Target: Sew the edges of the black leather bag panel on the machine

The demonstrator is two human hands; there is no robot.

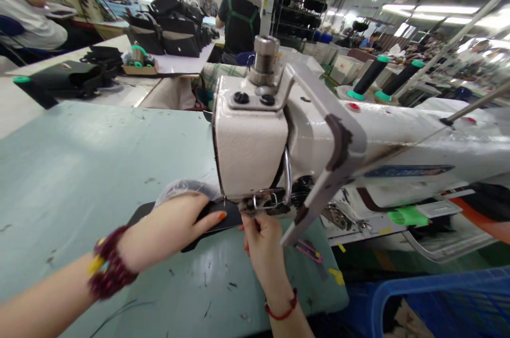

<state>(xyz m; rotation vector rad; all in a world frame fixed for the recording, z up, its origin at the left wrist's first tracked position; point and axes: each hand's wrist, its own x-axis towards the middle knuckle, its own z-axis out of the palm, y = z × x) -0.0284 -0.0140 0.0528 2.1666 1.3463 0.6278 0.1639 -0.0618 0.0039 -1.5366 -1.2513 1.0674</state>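
Our left hand (167,231): flat, fingers spread, pressing black piece (215,221) on table (79,168) under machine (255,136); our right hand (263,245): fingers pinched at needle area, contents can't tell

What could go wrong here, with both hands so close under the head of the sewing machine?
1. The left hand presses the black piece flat, its fingertips right beside the needle area; a finger could be caught.
2. The right hand reaches up under the sewing machine head, where moving parts might pinch it.
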